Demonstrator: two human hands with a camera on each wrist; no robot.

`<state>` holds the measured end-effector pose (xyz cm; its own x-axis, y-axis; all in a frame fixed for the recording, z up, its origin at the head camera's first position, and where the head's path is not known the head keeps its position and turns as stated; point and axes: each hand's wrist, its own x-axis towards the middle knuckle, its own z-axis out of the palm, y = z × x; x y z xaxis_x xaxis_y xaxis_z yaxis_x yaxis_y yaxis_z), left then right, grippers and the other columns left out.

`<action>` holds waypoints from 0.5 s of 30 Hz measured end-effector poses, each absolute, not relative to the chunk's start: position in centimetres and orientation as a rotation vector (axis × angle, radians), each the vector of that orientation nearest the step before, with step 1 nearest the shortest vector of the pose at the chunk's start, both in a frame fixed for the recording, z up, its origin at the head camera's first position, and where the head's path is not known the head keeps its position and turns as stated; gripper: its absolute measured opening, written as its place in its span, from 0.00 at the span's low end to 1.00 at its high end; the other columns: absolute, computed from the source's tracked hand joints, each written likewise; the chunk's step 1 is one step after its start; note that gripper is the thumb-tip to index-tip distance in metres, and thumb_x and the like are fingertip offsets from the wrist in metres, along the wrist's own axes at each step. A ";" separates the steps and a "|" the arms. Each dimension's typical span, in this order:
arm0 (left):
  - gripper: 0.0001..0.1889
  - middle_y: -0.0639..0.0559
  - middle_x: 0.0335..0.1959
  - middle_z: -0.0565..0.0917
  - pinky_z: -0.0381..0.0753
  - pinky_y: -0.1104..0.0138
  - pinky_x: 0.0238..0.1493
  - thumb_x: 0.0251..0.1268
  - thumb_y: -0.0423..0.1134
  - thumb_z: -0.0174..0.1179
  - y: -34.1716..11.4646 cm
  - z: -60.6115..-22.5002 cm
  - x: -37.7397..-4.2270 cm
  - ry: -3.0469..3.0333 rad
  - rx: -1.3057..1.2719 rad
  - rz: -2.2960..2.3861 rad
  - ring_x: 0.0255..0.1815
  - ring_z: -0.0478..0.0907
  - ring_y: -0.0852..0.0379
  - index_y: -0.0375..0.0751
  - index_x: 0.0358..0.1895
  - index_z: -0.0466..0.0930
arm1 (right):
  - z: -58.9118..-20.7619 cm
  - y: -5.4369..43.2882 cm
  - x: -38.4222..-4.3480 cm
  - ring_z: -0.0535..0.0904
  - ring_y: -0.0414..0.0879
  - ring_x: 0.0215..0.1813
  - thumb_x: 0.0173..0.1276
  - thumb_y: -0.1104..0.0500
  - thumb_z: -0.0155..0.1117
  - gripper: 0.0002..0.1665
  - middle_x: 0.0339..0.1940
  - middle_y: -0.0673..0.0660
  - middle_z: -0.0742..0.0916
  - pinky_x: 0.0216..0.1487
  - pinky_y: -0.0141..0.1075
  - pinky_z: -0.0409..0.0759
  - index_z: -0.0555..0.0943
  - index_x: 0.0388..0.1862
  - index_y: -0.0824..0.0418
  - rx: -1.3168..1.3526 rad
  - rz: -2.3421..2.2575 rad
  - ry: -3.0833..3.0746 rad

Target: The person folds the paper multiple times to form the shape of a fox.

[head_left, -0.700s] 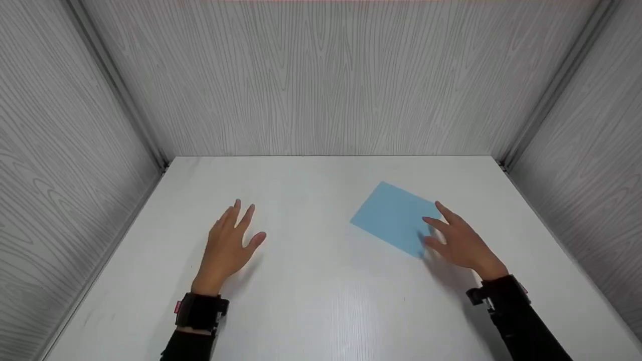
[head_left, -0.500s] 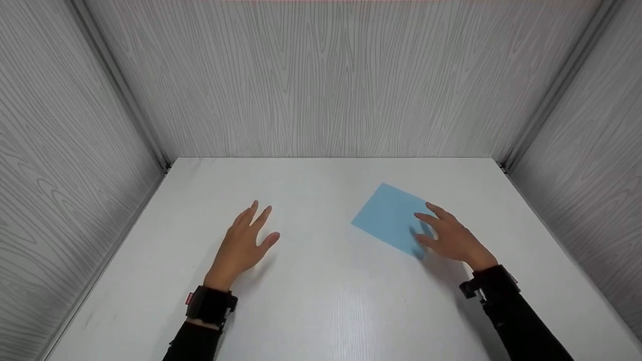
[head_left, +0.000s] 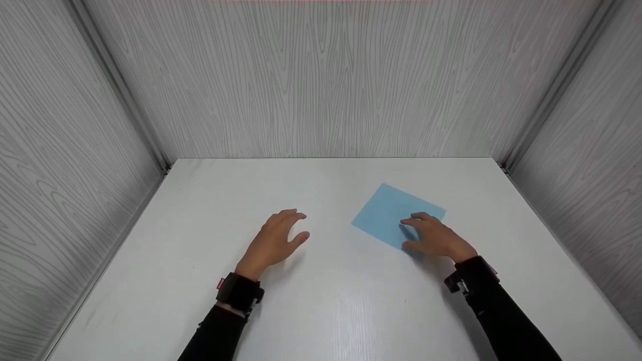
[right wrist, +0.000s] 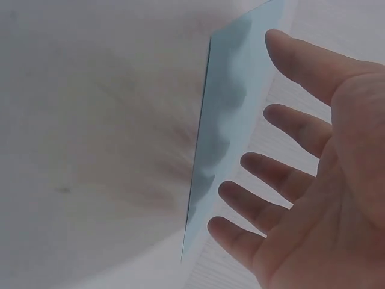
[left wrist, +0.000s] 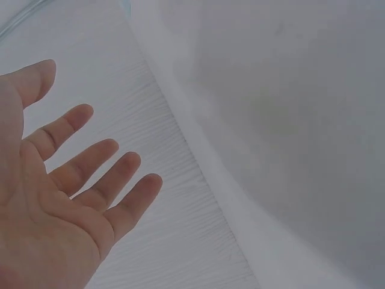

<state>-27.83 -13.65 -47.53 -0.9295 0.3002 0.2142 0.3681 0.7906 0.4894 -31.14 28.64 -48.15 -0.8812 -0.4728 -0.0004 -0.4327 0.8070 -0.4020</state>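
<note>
A light blue sheet of paper [head_left: 388,210] lies flat and turned at an angle on the white table, right of the middle. Over its right part hovers my right hand [head_left: 434,236], fingers spread and loosely bent, covering the sheet's near right corner. The right wrist view shows that hand [right wrist: 337,162] apart from the paper [right wrist: 222,108], with finger shadows falling on the sheet. My left hand [head_left: 273,240] hangs over the table left of the paper, thumb apart from the fingers. Its palm [left wrist: 54,223] holds nothing in the left wrist view.
The white table [head_left: 321,311] is bounded by a grey wood-grain back panel [head_left: 321,80] and similar side panels on the left [head_left: 65,180] and right [head_left: 592,165]. Black bands [head_left: 239,293] with small devices sit on both wrists.
My left hand has moved right, toward the middle of the table. My right hand has shifted left, farther over the paper, and its fingers are more bent. The paper stays in place.
</note>
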 end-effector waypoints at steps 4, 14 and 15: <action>0.26 0.48 0.73 0.73 0.67 0.50 0.73 0.77 0.54 0.59 -12.9 -47.6 -28.1 -2.836 -0.578 -0.853 0.75 0.67 0.46 0.50 0.72 0.74 | -48.5 28.2 -30.9 0.64 0.74 0.74 0.73 0.51 0.69 0.33 0.73 0.75 0.71 0.68 0.66 0.69 0.76 0.71 0.65 -0.726 -0.591 2.883; 0.26 0.49 0.71 0.75 0.68 0.52 0.74 0.78 0.51 0.59 -11.7 -47.7 -28.6 -2.854 -0.631 -0.913 0.75 0.68 0.48 0.49 0.73 0.73 | -48.1 26.4 -29.7 0.66 0.72 0.73 0.71 0.51 0.71 0.32 0.72 0.72 0.73 0.66 0.63 0.72 0.77 0.69 0.63 -0.714 -0.540 2.880; 0.25 0.49 0.71 0.75 0.68 0.52 0.73 0.78 0.51 0.58 -11.7 -47.8 -28.7 -2.856 -0.635 -0.921 0.75 0.69 0.48 0.48 0.73 0.73 | -48.0 26.1 -29.5 0.67 0.71 0.72 0.70 0.52 0.71 0.32 0.72 0.71 0.73 0.66 0.63 0.72 0.78 0.69 0.63 -0.716 -0.536 2.874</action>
<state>-28.67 -11.69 -47.81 -0.9116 0.3630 0.1929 0.4073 0.7342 0.5432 -29.50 26.10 -47.99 -0.8785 -0.4760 -0.0413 -0.4291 0.8241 -0.3698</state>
